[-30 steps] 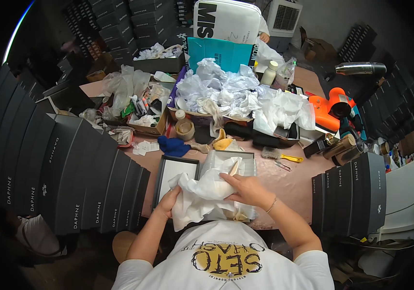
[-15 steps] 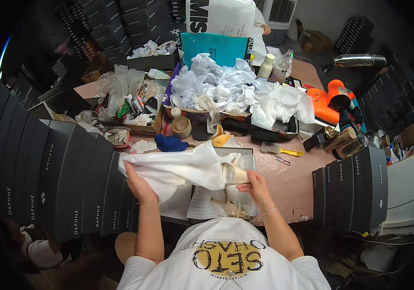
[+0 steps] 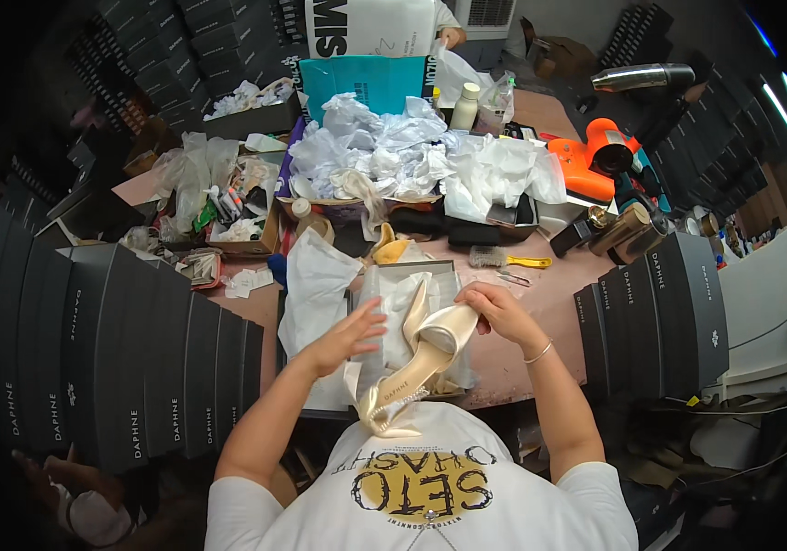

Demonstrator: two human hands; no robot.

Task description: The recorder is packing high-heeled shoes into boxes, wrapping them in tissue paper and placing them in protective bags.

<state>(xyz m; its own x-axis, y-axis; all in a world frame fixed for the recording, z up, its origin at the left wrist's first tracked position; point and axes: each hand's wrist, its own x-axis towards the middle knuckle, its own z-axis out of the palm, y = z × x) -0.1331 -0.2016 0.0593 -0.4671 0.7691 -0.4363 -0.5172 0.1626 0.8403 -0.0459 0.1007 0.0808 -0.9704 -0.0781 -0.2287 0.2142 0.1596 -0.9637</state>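
Observation:
My right hand [image 3: 496,317] grips a cream high-heeled shoe [image 3: 412,372] by its toe. The shoe has an open toe and a sparkling strap, and its heel end points down toward my shirt. My left hand [image 3: 349,340] hovers left of the shoe with fingers apart and nothing in it. Beyond that hand a white tissue sheet [image 3: 312,285] lies spread out. Under the shoe is an open grey shoebox [image 3: 444,267] with white paper inside. Another cream shoe part [image 3: 416,310] shows in the box, mostly hidden by the held shoe.
A yellow-handled brush [image 3: 513,261] lies right of the box. Crumpled paper [image 3: 366,147] fills a carton at the back, with an orange heat gun-like tool [image 3: 600,161] to its right. Dark shoeboxes [image 3: 127,340] stand at left, more boxes [image 3: 660,321] at right.
The tissue sheet has left my left hand and lies on the left. The shoe is tilted with its heel end toward me, still in my right hand. The view has shifted slightly.

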